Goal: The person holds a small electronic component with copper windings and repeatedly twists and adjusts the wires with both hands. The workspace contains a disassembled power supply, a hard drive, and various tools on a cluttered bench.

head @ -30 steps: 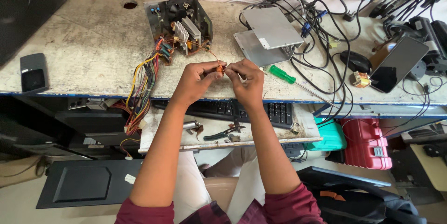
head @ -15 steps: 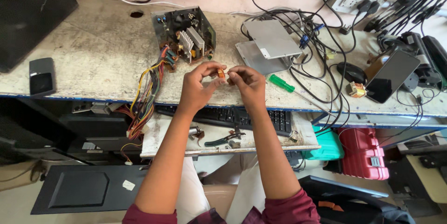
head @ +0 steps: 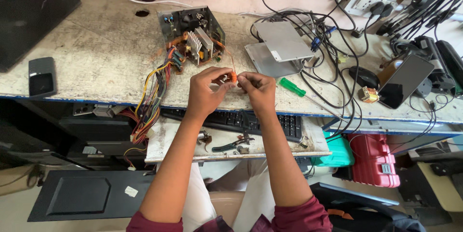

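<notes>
Two hands, left hand (head: 205, 92) and right hand (head: 258, 90), fingers pinching orange part (head: 233, 77) between power supply (head: 193, 37) and keyboard (head: 231, 121).

A dark-screened phone (head: 405, 81) leans at the bench's right; a small black screened device (head: 41, 76) lies left.

A small orange part (head: 233, 77) is showing between two hands. A green-handled screwdriver (head: 292, 87) is lying right of centre, and red, yellow and black wires (head: 150, 98) are hanging left of centre.
</notes>
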